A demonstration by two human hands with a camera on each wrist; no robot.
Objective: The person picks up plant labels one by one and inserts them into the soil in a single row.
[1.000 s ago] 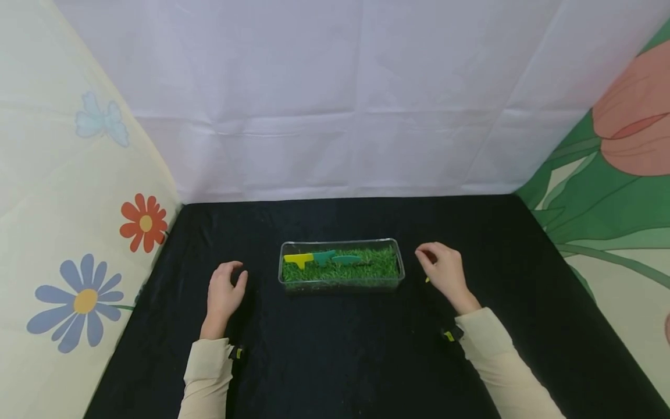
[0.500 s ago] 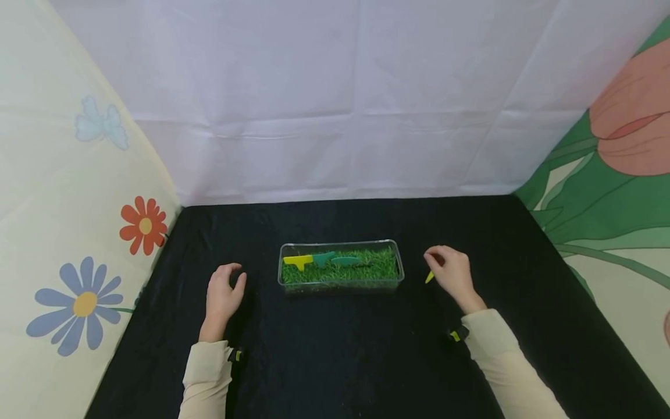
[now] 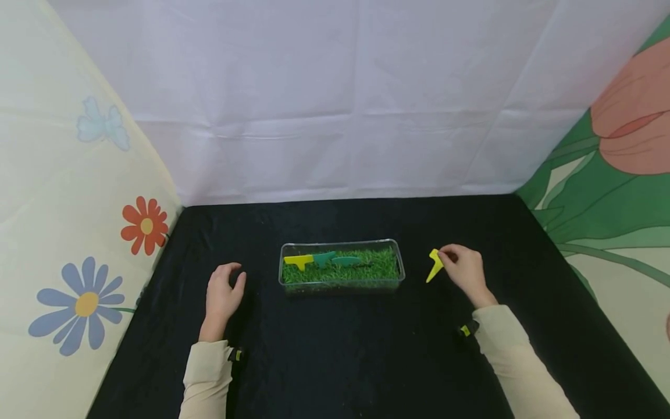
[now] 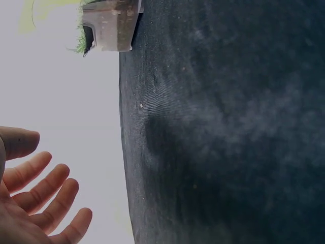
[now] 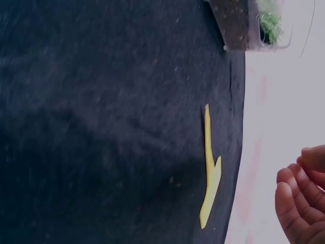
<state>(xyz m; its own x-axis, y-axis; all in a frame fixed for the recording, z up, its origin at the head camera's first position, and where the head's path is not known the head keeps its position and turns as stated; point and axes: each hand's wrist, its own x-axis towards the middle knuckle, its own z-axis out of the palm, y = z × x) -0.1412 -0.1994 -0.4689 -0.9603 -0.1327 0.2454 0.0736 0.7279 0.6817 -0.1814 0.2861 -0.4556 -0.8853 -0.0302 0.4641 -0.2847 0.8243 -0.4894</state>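
Observation:
My left hand (image 3: pixel 222 294) is held over the black cloth left of the tray, thumb apart from the loosely bent fingers (image 4: pixel 56 198), holding nothing. My right hand (image 3: pixel 464 270) hovers right of the tray with fingers loosely bent and the thumb tip close to the index finger; I see nothing held. Just left of its fingertips a yellow T-shaped plant label (image 3: pixel 435 266) lies on the cloth. The right wrist view shows this label (image 5: pixel 209 178) on the table, apart from the fingers. A yellow label (image 3: pixel 298 261) and teal labels (image 3: pixel 345 261) lie on the grass in the tray.
The clear plastic tray (image 3: pixel 340 284) of green grass stands mid-table on the black cloth (image 3: pixel 324 355). A white sheet (image 3: pixel 335 116) hangs behind the table. Flower-printed cloths (image 3: pixel 78 192) close off the left and right sides.
My right hand has moved right, away from the tray, uncovering the yellow plant label, which stays where it lay. My left hand and the tray stay in place.

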